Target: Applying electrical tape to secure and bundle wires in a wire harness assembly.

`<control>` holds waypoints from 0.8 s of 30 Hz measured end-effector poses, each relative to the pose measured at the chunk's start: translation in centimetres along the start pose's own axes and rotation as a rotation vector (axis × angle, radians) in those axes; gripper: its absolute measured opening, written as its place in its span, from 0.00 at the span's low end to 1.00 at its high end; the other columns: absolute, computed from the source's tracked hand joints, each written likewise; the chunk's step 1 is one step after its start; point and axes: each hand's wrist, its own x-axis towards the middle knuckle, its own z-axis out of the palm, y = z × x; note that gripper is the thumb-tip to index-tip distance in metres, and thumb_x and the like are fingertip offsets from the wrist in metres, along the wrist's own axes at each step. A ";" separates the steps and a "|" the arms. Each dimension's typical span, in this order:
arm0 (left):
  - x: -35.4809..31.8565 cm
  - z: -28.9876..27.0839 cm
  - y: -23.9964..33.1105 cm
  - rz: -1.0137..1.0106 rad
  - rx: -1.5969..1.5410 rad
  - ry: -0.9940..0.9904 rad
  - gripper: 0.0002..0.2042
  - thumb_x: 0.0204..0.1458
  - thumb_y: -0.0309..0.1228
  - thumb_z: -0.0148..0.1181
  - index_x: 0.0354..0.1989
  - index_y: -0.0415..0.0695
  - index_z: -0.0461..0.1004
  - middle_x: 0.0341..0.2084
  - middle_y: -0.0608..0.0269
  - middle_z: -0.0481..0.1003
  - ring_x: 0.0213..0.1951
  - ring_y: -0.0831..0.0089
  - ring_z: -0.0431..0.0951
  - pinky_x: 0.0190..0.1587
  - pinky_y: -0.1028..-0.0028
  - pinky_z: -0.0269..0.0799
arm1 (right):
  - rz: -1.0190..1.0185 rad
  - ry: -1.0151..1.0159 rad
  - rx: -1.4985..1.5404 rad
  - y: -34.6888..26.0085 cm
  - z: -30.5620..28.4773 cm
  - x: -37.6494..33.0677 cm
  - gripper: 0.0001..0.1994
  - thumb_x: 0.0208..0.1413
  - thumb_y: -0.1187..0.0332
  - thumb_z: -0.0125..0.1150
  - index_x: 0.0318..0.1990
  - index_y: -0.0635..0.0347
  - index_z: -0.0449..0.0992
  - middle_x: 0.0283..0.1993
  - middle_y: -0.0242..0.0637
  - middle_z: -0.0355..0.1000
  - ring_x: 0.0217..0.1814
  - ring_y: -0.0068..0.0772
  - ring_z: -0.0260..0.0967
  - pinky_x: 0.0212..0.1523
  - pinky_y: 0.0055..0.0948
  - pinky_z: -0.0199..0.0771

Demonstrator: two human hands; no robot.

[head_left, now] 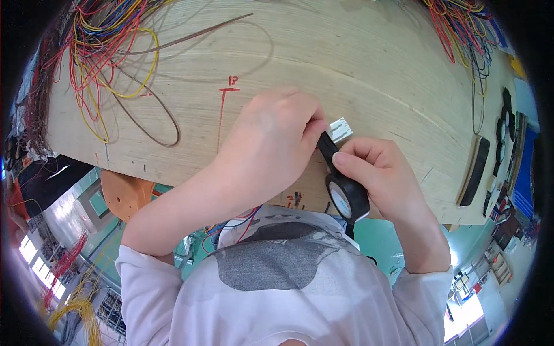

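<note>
A roll of black electrical tape hangs below my right hand, its pale core facing left. From the roll a strip of tape runs up between my two hands. The right thumb and fingers are closed on this strip just above the roll. My left hand is closed in a pinch at the strip's upper end; its curled fingers hide what else they may hold. A white plastic connector sits right beside the left fingertips, above the right hand. Whether it is attached to the tape cannot be made out.
Loose coloured wires spread over the wooden table at the far left, with another bundle at the far right. A dark bar lies near the right edge. An orange stool stands by the front edge, left.
</note>
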 end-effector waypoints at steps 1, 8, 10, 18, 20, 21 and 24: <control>0.0 0.0 0.0 0.000 0.002 -0.001 0.02 0.39 0.22 0.55 0.21 0.36 0.70 0.16 0.59 0.68 0.18 0.71 0.68 0.20 0.75 0.60 | 0.013 -0.006 0.006 0.0 0.0 0.0 0.08 0.48 0.68 0.52 0.26 0.66 0.70 0.20 0.26 0.66 0.21 0.12 0.59 0.20 0.16 0.59; 0.2 0.2 -0.1 0.006 0.007 -0.004 0.02 0.40 0.22 0.55 0.22 0.35 0.69 0.17 0.58 0.69 0.18 0.68 0.69 0.20 0.74 0.61 | 0.015 -0.009 0.031 -0.4 0.0 0.1 0.08 0.48 0.69 0.51 0.26 0.66 0.70 0.22 0.25 0.66 0.23 0.12 0.59 0.22 0.16 0.60; 0.2 0.3 0.0 0.016 0.012 0.003 0.02 0.40 0.21 0.55 0.22 0.36 0.69 0.17 0.58 0.69 0.19 0.68 0.69 0.20 0.74 0.62 | 0.002 -0.014 0.011 -0.4 -0.1 0.1 0.09 0.48 0.69 0.51 0.26 0.67 0.70 0.22 0.26 0.66 0.23 0.12 0.59 0.23 0.16 0.60; 0.4 0.6 -0.1 0.033 0.058 0.026 0.03 0.39 0.22 0.55 0.22 0.37 0.70 0.18 0.57 0.69 0.21 0.66 0.69 0.23 0.72 0.63 | -0.023 0.008 0.021 0.0 -0.1 0.0 0.09 0.49 0.69 0.49 0.27 0.66 0.70 0.22 0.25 0.66 0.24 0.12 0.59 0.24 0.16 0.60; 0.5 0.8 -0.1 0.052 0.067 0.043 0.03 0.39 0.22 0.56 0.22 0.37 0.69 0.18 0.57 0.69 0.22 0.65 0.69 0.23 0.72 0.63 | -0.030 0.022 0.019 0.3 -0.2 0.0 0.09 0.49 0.68 0.49 0.27 0.66 0.70 0.22 0.25 0.66 0.24 0.12 0.59 0.24 0.16 0.60; 0.5 0.9 -0.1 0.072 0.077 0.060 0.03 0.38 0.22 0.56 0.22 0.37 0.69 0.17 0.57 0.69 0.22 0.65 0.70 0.24 0.71 0.63 | -0.034 0.027 0.013 0.3 -0.2 0.0 0.09 0.49 0.68 0.49 0.28 0.66 0.70 0.21 0.25 0.66 0.23 0.12 0.59 0.23 0.16 0.60; 0.4 1.0 0.1 0.068 0.123 0.045 0.02 0.39 0.22 0.55 0.22 0.38 0.69 0.19 0.58 0.69 0.23 0.64 0.70 0.24 0.71 0.64 | -0.027 0.029 0.029 0.4 -0.2 0.0 0.09 0.50 0.68 0.49 0.28 0.65 0.69 0.21 0.25 0.65 0.22 0.12 0.58 0.21 0.16 0.59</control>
